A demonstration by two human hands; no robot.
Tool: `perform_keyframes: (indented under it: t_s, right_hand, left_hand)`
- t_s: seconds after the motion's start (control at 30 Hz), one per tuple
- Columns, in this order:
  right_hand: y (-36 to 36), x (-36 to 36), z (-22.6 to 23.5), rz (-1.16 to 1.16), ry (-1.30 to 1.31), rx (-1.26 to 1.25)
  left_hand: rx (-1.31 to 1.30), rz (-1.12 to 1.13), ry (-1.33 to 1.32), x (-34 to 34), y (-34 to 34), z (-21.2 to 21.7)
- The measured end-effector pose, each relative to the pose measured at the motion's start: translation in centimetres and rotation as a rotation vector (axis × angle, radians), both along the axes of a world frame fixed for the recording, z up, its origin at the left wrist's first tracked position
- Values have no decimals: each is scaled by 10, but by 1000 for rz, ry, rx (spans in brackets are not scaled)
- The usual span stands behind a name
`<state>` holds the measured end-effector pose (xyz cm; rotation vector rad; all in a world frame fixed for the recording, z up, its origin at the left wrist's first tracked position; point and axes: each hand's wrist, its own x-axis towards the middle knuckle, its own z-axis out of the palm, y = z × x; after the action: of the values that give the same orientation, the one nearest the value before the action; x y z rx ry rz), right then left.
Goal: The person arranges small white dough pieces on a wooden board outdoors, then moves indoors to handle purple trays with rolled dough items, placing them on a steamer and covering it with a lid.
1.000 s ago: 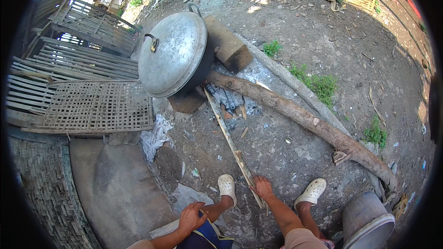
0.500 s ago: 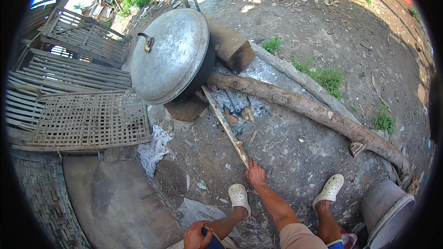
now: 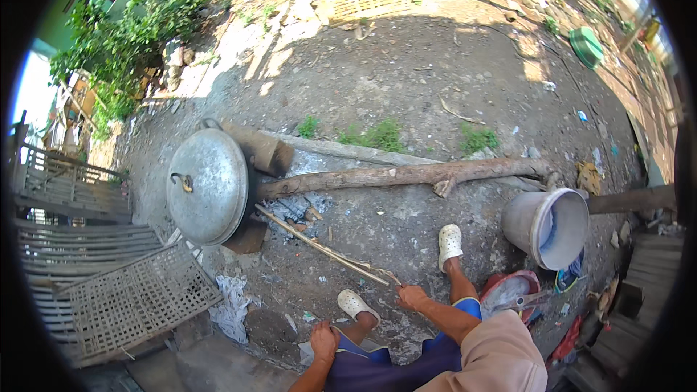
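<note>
My right hand (image 3: 412,297) is closed on the near end of a thin stick (image 3: 363,264). The thin stick lies along a longer pale wooden strip (image 3: 319,247), whose far end reaches the ash beneath the big lidded pot (image 3: 210,185). My left hand (image 3: 324,339) rests on my left knee with fingers loosely bent and nothing in them. A thick log (image 3: 377,176) runs from the fire place out to the right. Bits of wood lie in the grey ash (image 3: 294,207). Blocks (image 3: 267,154) prop the pot; no flame shows.
A large grey bucket (image 3: 512,225) lies tipped on the right, with a red basin (image 3: 501,284) in front of it. Slatted bamboo platforms and a woven panel (image 3: 138,297) stand at the left. White cloth (image 3: 231,308) lies by the panel.
My view has swung to the right, bringing the bucket and basin more fully in. My right hand has moved off the wooden strip's near end to the thin stick beside it.
</note>
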<state>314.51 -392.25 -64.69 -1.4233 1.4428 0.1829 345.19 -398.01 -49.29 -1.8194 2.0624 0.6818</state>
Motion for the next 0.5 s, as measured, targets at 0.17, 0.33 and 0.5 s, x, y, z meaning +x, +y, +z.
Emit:
perform_keyframes:
  t_s: [0.17,0.33,0.5]
  right_hand:
    - [112,-110,176,-430,310,-99]
    - [257,-86,311,-1054,435,139]
    - [347,43,309,-1570,281,490]
  left_hand:
    - [239,-595,-112,-7,12,50]
    - [586,-710,-87,-54,-41,119]
    - [587,-698,-29,-148,-71,216]
